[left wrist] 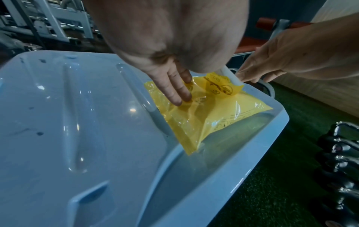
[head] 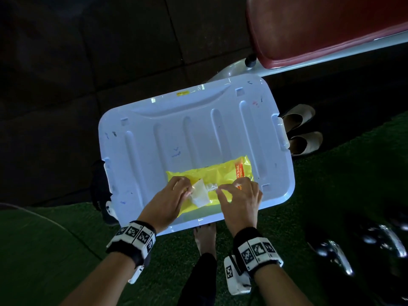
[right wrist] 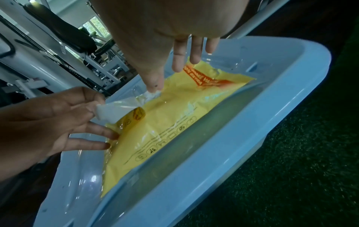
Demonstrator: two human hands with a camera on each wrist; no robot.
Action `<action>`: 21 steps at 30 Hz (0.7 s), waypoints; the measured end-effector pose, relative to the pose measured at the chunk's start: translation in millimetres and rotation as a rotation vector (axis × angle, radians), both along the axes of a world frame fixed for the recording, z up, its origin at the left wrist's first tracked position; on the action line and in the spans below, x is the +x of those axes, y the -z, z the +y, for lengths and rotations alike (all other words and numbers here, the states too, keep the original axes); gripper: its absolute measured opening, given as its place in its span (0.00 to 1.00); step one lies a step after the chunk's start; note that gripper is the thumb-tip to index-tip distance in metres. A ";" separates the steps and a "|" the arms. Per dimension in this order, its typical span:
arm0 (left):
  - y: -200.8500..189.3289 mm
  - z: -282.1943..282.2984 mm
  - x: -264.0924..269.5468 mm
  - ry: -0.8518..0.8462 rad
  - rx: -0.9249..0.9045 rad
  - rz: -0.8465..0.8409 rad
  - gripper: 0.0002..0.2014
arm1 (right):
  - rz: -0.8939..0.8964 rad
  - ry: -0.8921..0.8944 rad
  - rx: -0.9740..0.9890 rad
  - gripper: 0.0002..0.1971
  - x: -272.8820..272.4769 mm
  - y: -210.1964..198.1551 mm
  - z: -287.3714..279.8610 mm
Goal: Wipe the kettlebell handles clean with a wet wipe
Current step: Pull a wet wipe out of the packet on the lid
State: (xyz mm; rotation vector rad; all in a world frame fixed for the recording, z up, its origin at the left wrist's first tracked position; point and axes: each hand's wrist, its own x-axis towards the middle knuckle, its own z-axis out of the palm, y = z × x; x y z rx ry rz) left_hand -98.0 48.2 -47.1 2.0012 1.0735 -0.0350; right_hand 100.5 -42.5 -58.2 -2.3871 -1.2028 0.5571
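Right now we are working at the yellow wet-wipe pack [head: 209,184], lying on the pale blue bin lid [head: 167,138]. Our left hand [head: 167,199] is pinching the peeled flap [head: 199,193], its other fingers spread flat on the pack; our right hand [head: 240,199] is pinching the white wipe [right wrist: 153,93] at the opening. Pulling fast risks tearing it or dragging several out. Farther right, the kettlebells [head: 353,250] are waiting untouched.

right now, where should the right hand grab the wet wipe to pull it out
Pinch the white tuft of the wet wipe poking from the yellow pack's opening, coming from above. The left hand already holds the peeled flap back, leaving it exposed.
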 end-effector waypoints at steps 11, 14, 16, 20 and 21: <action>-6.0 -8.5 4.1 -0.053 -0.022 -0.019 0.10 | 0.187 0.026 0.024 0.05 -13.7 6.3 15.4; -6.4 -6.8 3.2 -0.079 -0.043 -0.018 0.10 | 0.344 0.068 0.059 0.05 -8.8 -5.9 14.9; -7.2 -5.9 2.9 -0.081 -0.062 -0.033 0.09 | 0.564 0.187 0.053 0.06 0.2 -23.4 12.6; -7.5 -6.2 4.3 -0.084 -0.066 -0.050 0.08 | 1.114 0.559 0.273 0.07 18.0 -67.2 6.0; -7.4 -6.8 4.9 -0.086 -0.067 -0.049 0.07 | 1.167 0.657 0.329 0.08 21.6 -74.1 3.5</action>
